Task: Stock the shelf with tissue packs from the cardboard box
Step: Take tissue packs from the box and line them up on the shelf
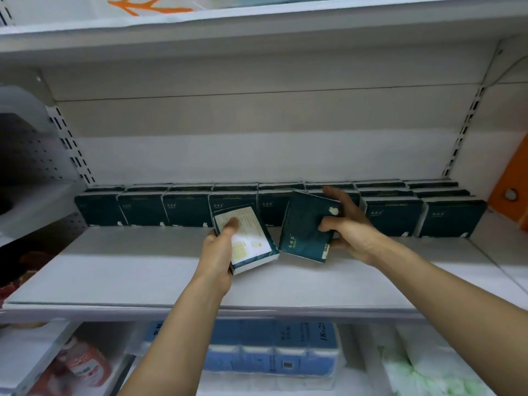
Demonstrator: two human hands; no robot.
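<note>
My left hand grips a tissue pack with its pale printed back facing up, held just above the white shelf. My right hand holds a second dark green tissue pack, tilted with its front toward me, close to the stocked row. Several dark green tissue packs stand in rows along the back of the shelf, from left to right. The cardboard box is out of view.
An upper shelf hangs overhead with white packaging on it. Below the shelf edge lie blue-wrapped paper rolls, a red-printed pack and green-white packs. An orange panel stands at the right.
</note>
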